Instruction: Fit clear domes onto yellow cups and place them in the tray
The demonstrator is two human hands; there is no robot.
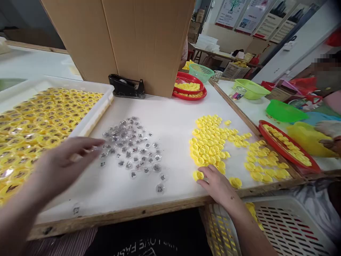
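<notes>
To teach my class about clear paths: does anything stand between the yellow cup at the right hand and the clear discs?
Nothing visible does: between the yellow cup at the right hand and the clear discs, only white tabletop shows.

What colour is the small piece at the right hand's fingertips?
The piece is yellow, as the head view shows.

A round, cup-shaped yellow piece (197, 175) sits between the right hand's (217, 183) thumb and fingers, beside a heap of similar yellow pieces (209, 142). Clear discs (156, 167) with dark centres lie scattered on the white surface (174, 135).
</notes>
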